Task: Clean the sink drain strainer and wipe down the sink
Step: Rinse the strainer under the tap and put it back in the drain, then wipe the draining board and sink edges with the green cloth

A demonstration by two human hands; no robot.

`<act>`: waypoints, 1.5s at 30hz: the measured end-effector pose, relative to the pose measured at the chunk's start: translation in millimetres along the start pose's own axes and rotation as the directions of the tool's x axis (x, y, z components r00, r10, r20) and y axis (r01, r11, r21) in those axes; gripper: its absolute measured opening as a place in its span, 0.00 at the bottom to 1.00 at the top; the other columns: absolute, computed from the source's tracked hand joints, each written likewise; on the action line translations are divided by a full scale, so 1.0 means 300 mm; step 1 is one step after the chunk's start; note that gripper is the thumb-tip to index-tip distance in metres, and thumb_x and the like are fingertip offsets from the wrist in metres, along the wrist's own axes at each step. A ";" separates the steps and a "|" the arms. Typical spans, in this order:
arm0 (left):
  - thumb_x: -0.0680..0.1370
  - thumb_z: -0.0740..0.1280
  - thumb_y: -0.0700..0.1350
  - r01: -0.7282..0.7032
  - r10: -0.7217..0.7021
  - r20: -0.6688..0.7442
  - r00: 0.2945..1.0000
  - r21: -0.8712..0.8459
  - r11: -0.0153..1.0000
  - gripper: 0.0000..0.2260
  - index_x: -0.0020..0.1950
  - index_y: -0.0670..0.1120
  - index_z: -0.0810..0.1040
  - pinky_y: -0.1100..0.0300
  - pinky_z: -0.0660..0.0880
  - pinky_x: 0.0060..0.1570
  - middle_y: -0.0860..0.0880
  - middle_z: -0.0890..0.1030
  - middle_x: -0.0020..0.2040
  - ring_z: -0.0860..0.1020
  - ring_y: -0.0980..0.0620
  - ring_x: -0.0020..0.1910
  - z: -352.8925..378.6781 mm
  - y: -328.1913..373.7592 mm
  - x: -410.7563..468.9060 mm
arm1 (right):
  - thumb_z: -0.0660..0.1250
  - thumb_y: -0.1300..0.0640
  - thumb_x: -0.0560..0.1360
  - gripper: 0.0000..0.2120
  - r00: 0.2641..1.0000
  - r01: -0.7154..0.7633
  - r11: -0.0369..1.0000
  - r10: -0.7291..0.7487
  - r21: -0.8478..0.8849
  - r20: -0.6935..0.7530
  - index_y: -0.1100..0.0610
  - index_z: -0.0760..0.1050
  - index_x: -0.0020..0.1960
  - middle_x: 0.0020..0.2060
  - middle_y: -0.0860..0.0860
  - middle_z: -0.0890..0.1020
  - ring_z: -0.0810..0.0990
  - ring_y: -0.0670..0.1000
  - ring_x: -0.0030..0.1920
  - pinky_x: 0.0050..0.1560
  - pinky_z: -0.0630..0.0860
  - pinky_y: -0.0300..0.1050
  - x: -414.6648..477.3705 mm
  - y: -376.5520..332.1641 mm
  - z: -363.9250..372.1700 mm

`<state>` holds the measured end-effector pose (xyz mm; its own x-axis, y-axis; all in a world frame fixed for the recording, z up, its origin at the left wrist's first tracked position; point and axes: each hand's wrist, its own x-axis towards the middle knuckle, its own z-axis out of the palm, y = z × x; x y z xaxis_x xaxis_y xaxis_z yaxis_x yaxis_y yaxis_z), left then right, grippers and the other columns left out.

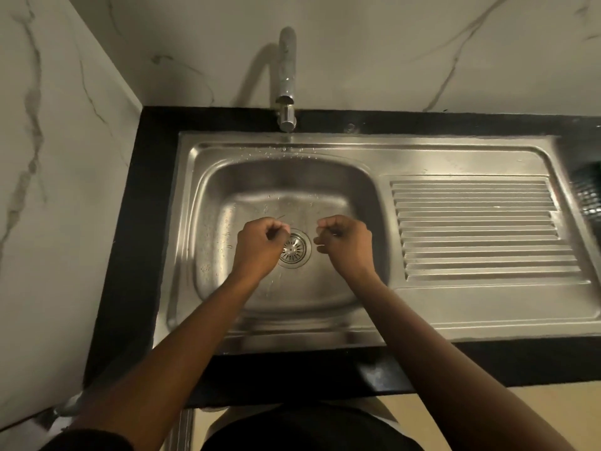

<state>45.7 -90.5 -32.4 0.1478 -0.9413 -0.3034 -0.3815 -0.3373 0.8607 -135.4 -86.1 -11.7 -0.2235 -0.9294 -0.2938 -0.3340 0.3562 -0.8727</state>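
A home kitchen: a steel sink [208, 177] with ribbed drainboard [481, 229], faucet [287, 76], black countertop [149, 177], marble-look walls [390, 43].

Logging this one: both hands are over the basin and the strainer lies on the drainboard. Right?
No. The head view shows the strainer seated in the bottom of the basin, not on the drainboard. The left hand and right hand are over the basin, as stated.

We can read no text, label, brand mark or number anywhere here: none on the steel sink [455, 157], the tap [287, 76], the black bench [130, 255] or the marbled wall [390, 43].
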 end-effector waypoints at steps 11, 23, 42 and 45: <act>0.80 0.71 0.45 -0.135 0.037 0.275 0.961 0.347 0.928 0.12 0.63 0.47 0.84 0.61 0.70 0.60 0.48 0.83 0.65 0.80 0.47 0.67 0.047 0.059 -0.079 | 0.68 0.61 0.79 0.17 0.974 0.008 0.965 0.052 -0.261 0.221 0.52 0.82 0.66 0.62 0.49 0.84 0.83 0.49 0.63 0.60 0.78 0.38 -0.080 0.097 -0.046; 0.82 0.70 0.45 -0.252 0.246 0.197 0.949 0.008 0.968 0.06 0.53 0.51 0.88 0.67 0.77 0.48 0.58 0.87 0.48 0.83 0.66 0.48 0.345 0.367 -0.307 | 0.70 0.67 0.79 0.09 0.996 -0.085 0.767 0.082 0.636 0.034 0.64 0.82 0.59 0.51 0.61 0.87 0.86 0.55 0.51 0.57 0.83 0.50 -0.195 0.062 -0.506; 0.82 0.71 0.45 -0.307 0.360 0.464 0.810 -0.187 0.933 0.05 0.52 0.50 0.88 0.44 0.83 0.60 0.53 0.89 0.48 0.86 0.56 0.51 1.298 0.818 -0.769 | 0.69 0.67 0.81 0.09 0.922 -0.011 0.660 0.297 0.751 -0.247 0.64 0.82 0.60 0.53 0.62 0.87 0.87 0.59 0.58 0.59 0.84 0.48 -0.441 0.422 -1.570; 0.81 0.71 0.45 -0.321 0.371 0.488 0.790 -0.187 0.929 0.05 0.51 0.51 0.88 0.43 0.83 0.59 0.54 0.89 0.47 0.86 0.55 0.50 1.389 0.863 -0.769 | 0.69 0.67 0.80 0.08 0.912 0.010 0.655 0.305 0.756 -0.276 0.63 0.82 0.59 0.53 0.62 0.87 0.87 0.58 0.57 0.58 0.84 0.47 -0.405 0.444 -1.654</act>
<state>-467.3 34.5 89.9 -0.4697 -0.8747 -0.1197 -0.2313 -0.0090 0.9729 -607.3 122.3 101.3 -0.5581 -0.7118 -0.4265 0.4713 0.1510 -0.8689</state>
